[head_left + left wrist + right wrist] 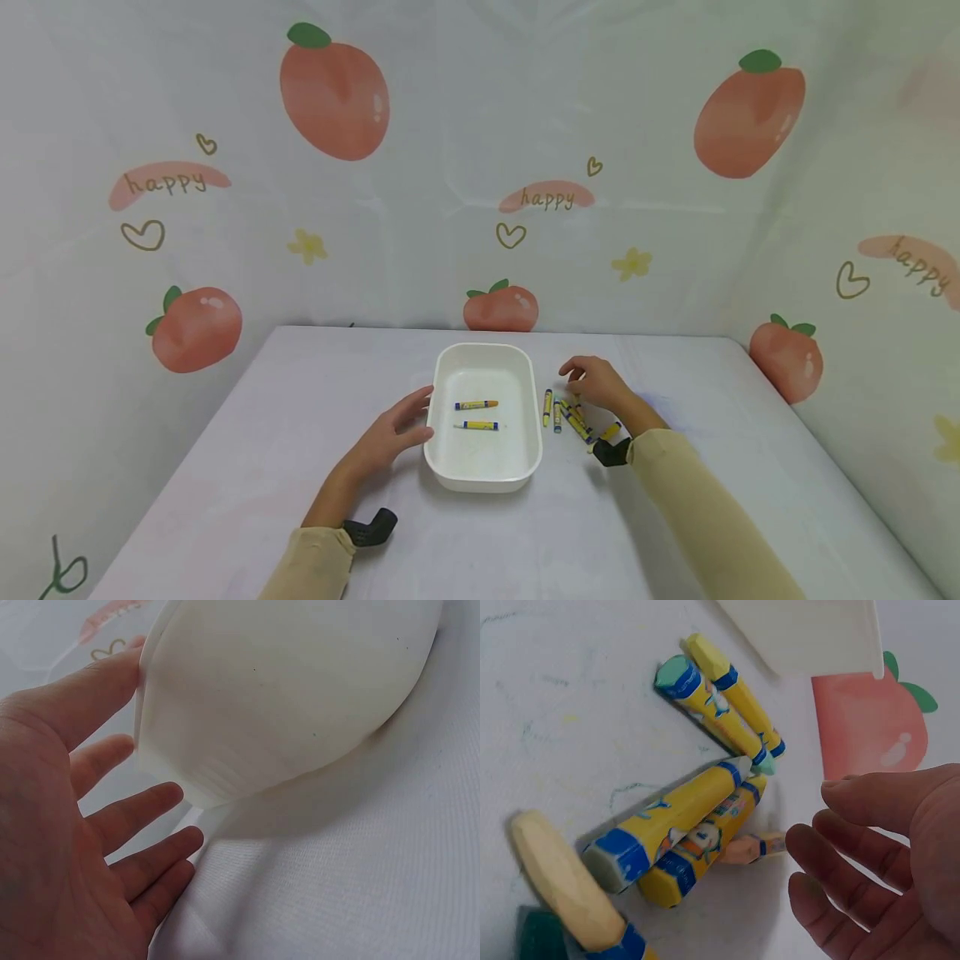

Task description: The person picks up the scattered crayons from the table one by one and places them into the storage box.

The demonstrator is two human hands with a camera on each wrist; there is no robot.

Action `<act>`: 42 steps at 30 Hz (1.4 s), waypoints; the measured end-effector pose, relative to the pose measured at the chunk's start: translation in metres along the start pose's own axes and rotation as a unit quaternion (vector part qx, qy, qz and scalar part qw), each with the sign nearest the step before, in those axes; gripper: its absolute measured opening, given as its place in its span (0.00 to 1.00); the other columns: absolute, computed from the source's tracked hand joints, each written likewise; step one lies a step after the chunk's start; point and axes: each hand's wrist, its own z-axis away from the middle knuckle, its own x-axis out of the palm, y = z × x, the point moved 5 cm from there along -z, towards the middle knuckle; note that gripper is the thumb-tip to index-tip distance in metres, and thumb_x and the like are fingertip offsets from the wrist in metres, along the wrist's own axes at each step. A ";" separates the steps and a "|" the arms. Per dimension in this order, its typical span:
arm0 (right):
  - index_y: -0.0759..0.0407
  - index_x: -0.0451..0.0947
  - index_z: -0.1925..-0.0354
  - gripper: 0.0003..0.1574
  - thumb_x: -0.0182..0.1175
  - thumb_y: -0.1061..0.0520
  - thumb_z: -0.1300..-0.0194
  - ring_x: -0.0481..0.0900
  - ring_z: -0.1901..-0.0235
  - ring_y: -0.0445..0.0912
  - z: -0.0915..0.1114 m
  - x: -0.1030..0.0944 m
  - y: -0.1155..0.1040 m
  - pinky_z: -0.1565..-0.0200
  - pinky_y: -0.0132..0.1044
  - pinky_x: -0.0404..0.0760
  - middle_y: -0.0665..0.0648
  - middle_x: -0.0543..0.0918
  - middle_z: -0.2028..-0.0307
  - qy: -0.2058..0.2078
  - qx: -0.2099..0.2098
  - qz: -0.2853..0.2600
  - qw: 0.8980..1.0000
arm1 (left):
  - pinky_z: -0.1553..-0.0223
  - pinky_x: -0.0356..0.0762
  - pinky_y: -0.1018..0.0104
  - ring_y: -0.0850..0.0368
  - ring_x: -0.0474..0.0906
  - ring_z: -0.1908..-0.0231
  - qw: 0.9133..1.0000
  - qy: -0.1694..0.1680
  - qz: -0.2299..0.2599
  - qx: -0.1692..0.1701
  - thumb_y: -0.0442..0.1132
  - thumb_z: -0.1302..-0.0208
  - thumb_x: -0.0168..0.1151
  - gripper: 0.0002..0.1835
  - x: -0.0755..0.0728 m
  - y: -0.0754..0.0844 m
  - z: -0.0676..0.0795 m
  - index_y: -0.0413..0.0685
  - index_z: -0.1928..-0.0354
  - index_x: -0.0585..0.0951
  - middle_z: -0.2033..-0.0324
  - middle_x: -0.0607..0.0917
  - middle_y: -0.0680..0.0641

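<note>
My left hand [393,429] is at the left side of a white plastic tray [483,467], its fingers spread; in the left wrist view fingertips touch the tray's rim [142,690]. Inside the tray lie an orange crayon [476,405] and a white-tipped crayon [480,426], both in yellow wrappers. My right hand [596,382] hovers over a small group of crayons to the right of the tray. In the right wrist view its thumb and fingers stand apart, with the fingertips right at the end of a peach crayon [742,849].
Other crayons lie loosely together: a pale yellow one [735,694], a green one [712,709], a grey one [675,817] overlapping a dark yellow one [705,847], and a cream one [566,877]. A white cloth [225,483] covers the table; a printed curtain [420,208] hangs behind.
</note>
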 end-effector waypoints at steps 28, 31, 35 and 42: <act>0.63 0.78 0.49 0.19 0.66 0.59 0.39 0.77 0.64 0.50 0.002 0.006 0.024 0.61 0.44 0.78 0.58 0.81 0.63 -0.025 0.044 0.010 0.999 | 0.34 0.57 0.43 0.43 0.62 0.33 1.000 -0.002 0.002 0.011 0.45 0.35 0.63 0.35 0.002 -0.003 0.000 0.59 0.27 0.63 0.33 0.69 0.44; 0.62 0.78 0.52 0.17 0.66 0.59 0.40 0.78 0.65 0.50 0.001 0.005 0.026 0.63 0.43 0.78 0.58 0.80 0.64 -0.025 0.039 0.009 0.999 | 0.34 0.57 0.43 0.44 0.62 0.32 1.000 -0.003 0.006 0.008 0.46 0.35 0.63 0.35 0.002 -0.002 0.000 0.60 0.27 0.63 0.33 0.69 0.45; 0.62 0.78 0.52 0.17 0.67 0.59 0.41 0.77 0.67 0.49 -0.001 0.004 0.028 0.65 0.41 0.78 0.57 0.80 0.65 -0.018 0.049 0.003 0.999 | 0.34 0.57 0.43 0.44 0.62 0.32 1.000 -0.002 0.007 0.002 0.46 0.36 0.64 0.35 0.002 -0.003 0.000 0.61 0.27 0.63 0.33 0.69 0.45; 0.61 0.77 0.50 0.19 0.66 0.61 0.40 0.76 0.67 0.49 0.000 0.003 0.028 0.67 0.38 0.78 0.57 0.79 0.65 -0.007 0.057 -0.019 0.998 | 0.34 0.56 0.41 0.41 0.61 0.32 1.000 0.006 0.006 -0.005 0.42 0.35 0.63 0.35 0.001 0.002 0.002 0.55 0.27 0.62 0.32 0.68 0.42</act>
